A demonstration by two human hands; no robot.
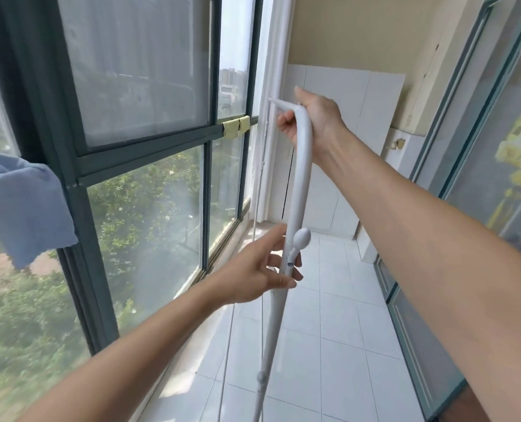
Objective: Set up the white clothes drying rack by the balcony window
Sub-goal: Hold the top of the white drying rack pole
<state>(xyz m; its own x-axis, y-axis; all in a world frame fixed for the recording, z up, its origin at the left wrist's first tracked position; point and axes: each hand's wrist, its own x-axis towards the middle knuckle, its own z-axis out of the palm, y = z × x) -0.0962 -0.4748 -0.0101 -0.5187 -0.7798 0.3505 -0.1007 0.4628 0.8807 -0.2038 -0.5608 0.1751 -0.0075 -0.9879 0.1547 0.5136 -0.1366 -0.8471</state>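
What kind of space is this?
Likely an enclosed apartment balcony: tall dark-framed windows overlooking trees, a narrow white tiled floor, and a blue cloth hung at the window.

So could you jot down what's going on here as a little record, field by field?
place: narrow balcony with white tiled floor
main item: folded white metal clothes drying rack, held roughly upright
right hand: gripping the rack's curved top
left hand: fingers around the tube beside a rounded white knob
window: dark green framed balcony window on the left, trees outside
other items: blue cloth hanging at far left; yellow cloth draped on the window bar
rack state: not yet opened
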